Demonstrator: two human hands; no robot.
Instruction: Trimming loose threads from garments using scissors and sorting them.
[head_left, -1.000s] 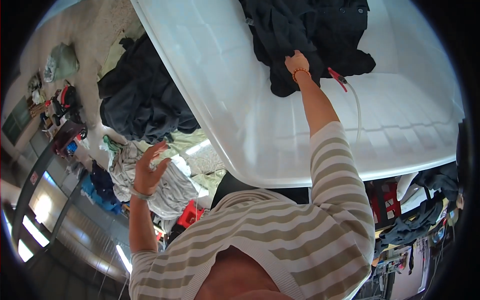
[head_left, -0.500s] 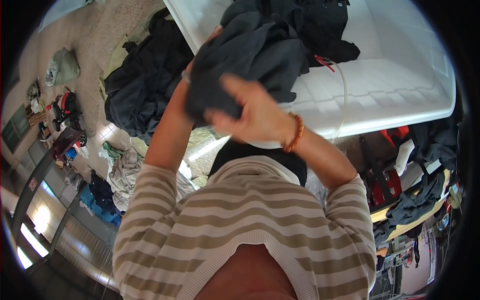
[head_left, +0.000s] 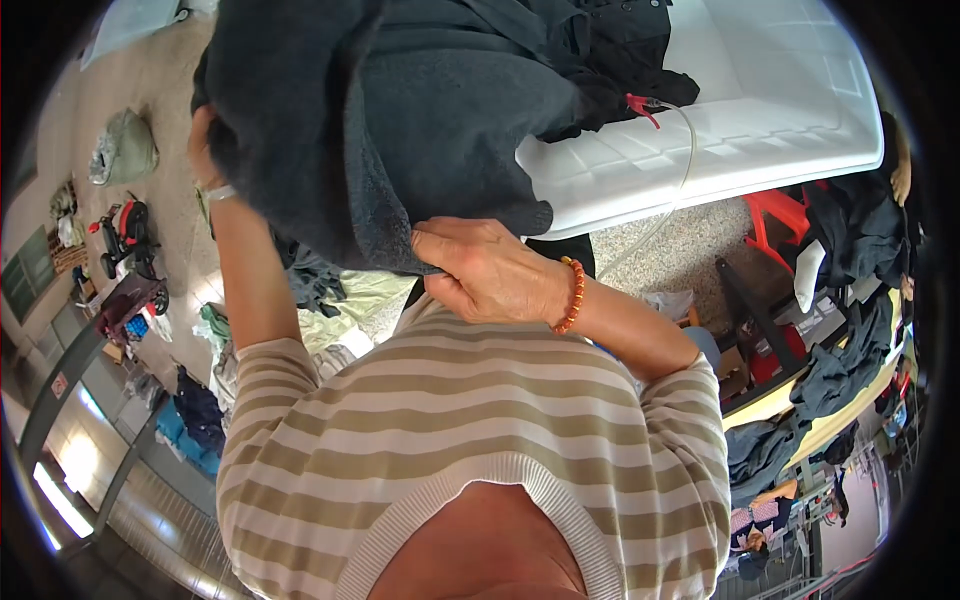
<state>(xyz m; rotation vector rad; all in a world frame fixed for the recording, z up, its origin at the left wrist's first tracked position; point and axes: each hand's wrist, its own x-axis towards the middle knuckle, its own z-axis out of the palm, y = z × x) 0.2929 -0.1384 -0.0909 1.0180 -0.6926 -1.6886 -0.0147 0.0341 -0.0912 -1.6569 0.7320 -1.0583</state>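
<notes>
Two hands on one item: both of the person's hands are engaged with a single dark grey garment point(head_left: 400, 130) raised in front of the chest.
Garment position: held up between the person and the white table point(head_left: 760, 130); its upper part overlaps the pile of dark clothes point(head_left: 610, 50) on the table top, and whether it touches that pile cannot be told.
Right hand: the right hand point(head_left: 490, 275) is clenched on the lower hem of the garment, thumb over the fabric, knuckles outward, an orange bead bracelet point(head_left: 573, 295) at the wrist. Forearm bent and drawn across the chest.
Left hand: the left hand point(head_left: 205, 150) is raised high at the garment's left edge, arm near vertical, a pale band at the wrist. The fingers are hidden behind the cloth; the hold looks closed on the fabric but cannot be confirmed.
Risk one: the cloth covers much of the view ahead, so the person is likely to misjudge the table edge.
Risk two: a red clip point(head_left: 640, 105) with a white cable point(head_left: 680, 170) lies on the table just beside the garment's right side; in my judgement a sweep of the cloth could snag it and drag it off.
Risk three: clothes on the floor point(head_left: 330, 290) lie near the person's feet; a slack hem could drop among them if the right hand's pinch loosens.
</notes>
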